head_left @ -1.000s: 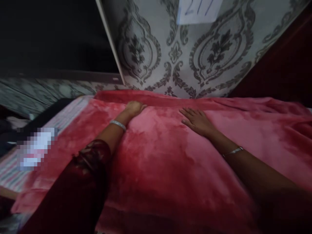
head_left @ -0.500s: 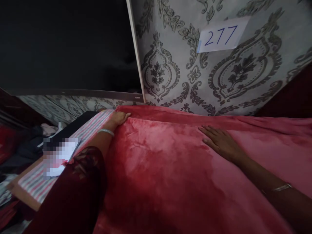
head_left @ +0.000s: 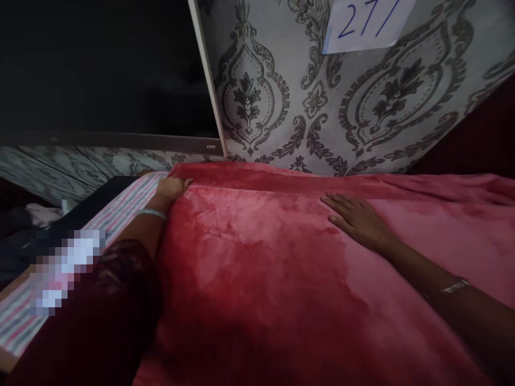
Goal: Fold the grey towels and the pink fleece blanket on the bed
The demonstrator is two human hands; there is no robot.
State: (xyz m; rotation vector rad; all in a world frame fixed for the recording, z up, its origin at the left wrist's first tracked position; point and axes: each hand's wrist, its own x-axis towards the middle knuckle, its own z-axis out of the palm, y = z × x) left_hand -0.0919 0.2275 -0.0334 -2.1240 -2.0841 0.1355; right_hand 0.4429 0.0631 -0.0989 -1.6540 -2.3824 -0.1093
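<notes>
A soft red and pink blanket (head_left: pixel 257 257) lies spread in front of me, with a folded layer whose edge runs across near the wall. My left hand (head_left: pixel 174 187) is at the far left corner of that fold, closed on the cloth, its thumb on top and the other fingers largely hidden. Flat on the blanket near the same edge rests my right hand (head_left: pixel 356 220), fingers stretched out and holding nothing. Each wrist wears a silvery bangle.
A large dark screen (head_left: pixel 100 69) fills the upper left. Behind the blanket rises a patterned wall (head_left: pixel 257 102) bearing a paper sign (head_left: pixel 366 24). To the left are a striped cloth (head_left: pixel 120 214), a pixelated pale item (head_left: pixel 68 268) and a dark panel (head_left: pixel 96 201).
The view has tilted down and shifted slightly right, so the sign is now cut off at the top. Both hands keep their places on the blanket.
</notes>
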